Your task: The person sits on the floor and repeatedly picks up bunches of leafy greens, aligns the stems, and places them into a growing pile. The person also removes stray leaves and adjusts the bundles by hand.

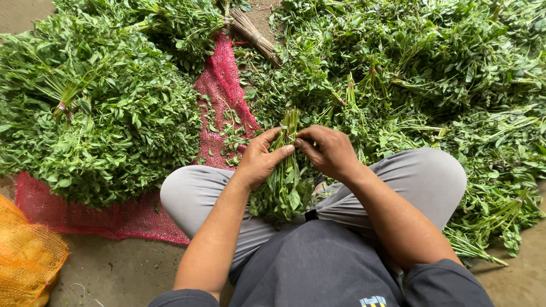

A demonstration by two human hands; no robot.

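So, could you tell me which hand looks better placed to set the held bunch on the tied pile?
Probably the left hand: it wraps the bunch's stems, and the tied pile lies on its side. The right hand only pinches the stem tops.

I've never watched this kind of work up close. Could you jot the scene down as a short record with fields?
Left hand: grips the bunch of greens by its stems
Right hand: fingers at the same stems
Bunch: leaves down, in the lap
Left side: heaped bundles on red mesh
Right side: loose greens
Corner: orange net sack
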